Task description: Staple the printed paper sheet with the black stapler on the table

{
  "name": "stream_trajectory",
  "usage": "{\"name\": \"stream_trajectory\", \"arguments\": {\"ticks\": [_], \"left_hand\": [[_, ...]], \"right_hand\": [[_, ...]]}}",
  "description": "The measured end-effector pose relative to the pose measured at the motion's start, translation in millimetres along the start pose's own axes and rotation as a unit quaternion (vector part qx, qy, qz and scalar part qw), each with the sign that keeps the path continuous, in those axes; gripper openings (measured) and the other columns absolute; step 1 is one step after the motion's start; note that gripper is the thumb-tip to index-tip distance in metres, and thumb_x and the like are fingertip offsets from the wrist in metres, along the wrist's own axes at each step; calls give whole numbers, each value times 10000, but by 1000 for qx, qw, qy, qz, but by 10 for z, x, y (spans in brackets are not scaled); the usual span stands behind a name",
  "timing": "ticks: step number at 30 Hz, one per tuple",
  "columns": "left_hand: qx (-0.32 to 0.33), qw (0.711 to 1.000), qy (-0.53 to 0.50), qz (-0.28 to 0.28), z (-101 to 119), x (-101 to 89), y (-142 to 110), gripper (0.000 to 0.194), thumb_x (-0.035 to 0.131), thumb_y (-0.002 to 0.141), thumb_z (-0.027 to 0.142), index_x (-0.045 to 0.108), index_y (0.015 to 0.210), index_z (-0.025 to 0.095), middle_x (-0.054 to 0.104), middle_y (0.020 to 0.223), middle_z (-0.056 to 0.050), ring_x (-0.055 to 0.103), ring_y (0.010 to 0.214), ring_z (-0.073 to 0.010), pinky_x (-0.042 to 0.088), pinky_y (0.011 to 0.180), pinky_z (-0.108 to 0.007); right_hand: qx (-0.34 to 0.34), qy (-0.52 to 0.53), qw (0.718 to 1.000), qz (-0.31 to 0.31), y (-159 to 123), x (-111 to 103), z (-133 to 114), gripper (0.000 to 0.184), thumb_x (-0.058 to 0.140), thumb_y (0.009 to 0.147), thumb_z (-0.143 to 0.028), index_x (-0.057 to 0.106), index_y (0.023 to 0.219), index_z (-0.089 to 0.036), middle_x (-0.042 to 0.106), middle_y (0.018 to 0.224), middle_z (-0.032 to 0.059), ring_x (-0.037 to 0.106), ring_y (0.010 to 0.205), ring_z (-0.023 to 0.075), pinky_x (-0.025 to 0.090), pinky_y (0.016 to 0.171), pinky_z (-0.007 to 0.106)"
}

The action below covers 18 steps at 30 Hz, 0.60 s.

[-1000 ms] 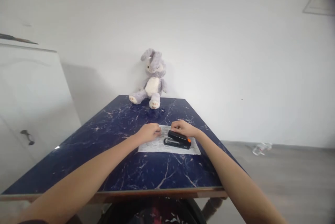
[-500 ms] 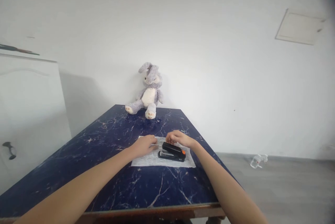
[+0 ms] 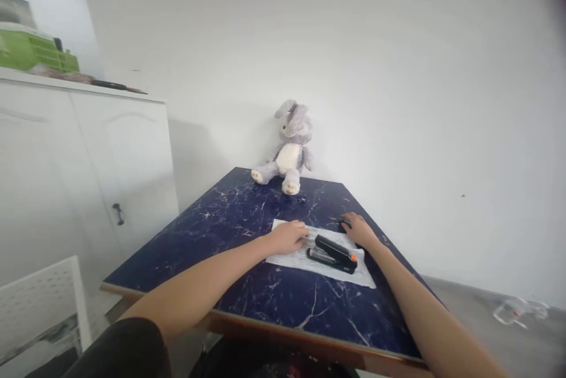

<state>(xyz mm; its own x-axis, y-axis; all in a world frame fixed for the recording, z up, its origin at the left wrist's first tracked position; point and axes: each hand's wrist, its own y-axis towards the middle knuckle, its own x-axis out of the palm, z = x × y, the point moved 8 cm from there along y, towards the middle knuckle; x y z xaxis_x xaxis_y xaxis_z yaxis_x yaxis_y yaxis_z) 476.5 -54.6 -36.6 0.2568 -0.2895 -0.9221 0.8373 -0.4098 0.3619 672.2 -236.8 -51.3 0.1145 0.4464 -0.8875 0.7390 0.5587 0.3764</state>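
A black stapler [image 3: 332,255] with an orange detail lies on the printed paper sheet [image 3: 287,260], its top arm raised apart from its base. My left hand [image 3: 286,237] rests at the paper's left part, fingers stretched toward the stapler and holding nothing I can see. Past the paper's upper right corner, my right hand [image 3: 359,229] is at the tabletop, fingers bent around a small dark piece [image 3: 345,222] too small to name for sure.
A plush rabbit [image 3: 289,157] sits at the far end of the blue marbled table [image 3: 247,213], against the wall. To the left are a white cabinet [image 3: 137,154] and a white perforated chair [image 3: 44,289]. A clear plastic item [image 3: 515,310] lies on the floor at right.
The view has swung left, so everything appears further right. My right hand has moved off the stapler's far side to the right, beyond the paper. My left hand stays on the sheet.
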Motion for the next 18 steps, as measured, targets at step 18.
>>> {"name": "stream_trajectory", "arguments": {"ticks": [18], "left_hand": [[-79, 994, 78, -3, -129, 55, -49, 376, 446, 1009, 479, 641, 1008, 157, 654, 992, -138, 616, 973, -288, 478, 809, -392]], "right_hand": [[49, -30, 998, 25, 62, 71, 288, 302, 504, 884, -152, 772, 1022, -171, 729, 1052, 123, 679, 947, 256, 483, 885, 335]]}}
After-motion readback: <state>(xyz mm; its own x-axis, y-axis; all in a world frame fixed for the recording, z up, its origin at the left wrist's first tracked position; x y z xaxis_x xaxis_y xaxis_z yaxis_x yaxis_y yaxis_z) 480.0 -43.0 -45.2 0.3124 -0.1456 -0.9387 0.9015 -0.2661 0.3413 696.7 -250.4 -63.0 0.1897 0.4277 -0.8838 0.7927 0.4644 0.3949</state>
